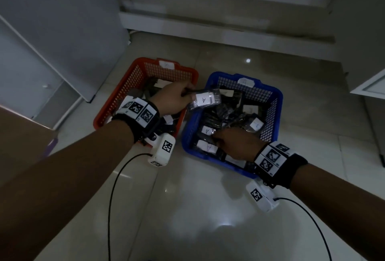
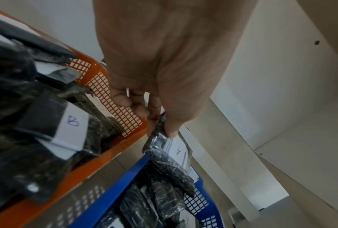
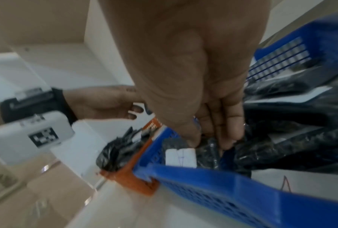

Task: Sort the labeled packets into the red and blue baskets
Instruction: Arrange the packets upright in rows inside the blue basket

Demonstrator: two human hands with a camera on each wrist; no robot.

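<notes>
A red basket (image 1: 116, 102) (image 2: 113, 143) and a blue basket (image 1: 277, 102) (image 2: 113, 199) (image 3: 222, 182) sit side by side on the floor, both holding dark plastic packets with white labels. My left hand (image 1: 177, 97) (image 2: 160, 121) pinches a packet labelled A (image 1: 205, 100) (image 2: 170, 155) by its top edge, hanging over the blue basket's left rim. My right hand (image 1: 235, 143) (image 3: 209, 138) reaches into the blue basket's near left part, fingertips (image 3: 228, 141) on a dark packet (image 3: 207, 152) beside a white label (image 3: 180, 157). A packet labelled B (image 2: 66, 121) lies in the red basket.
White cabinets (image 1: 208, 10) stand behind the baskets and a white door panel (image 1: 41, 52) at the left. A brown cardboard box (image 1: 23, 135) is at the near left. Cables (image 1: 116, 198) trail from the wrist cameras across the glossy tiled floor (image 1: 208, 219).
</notes>
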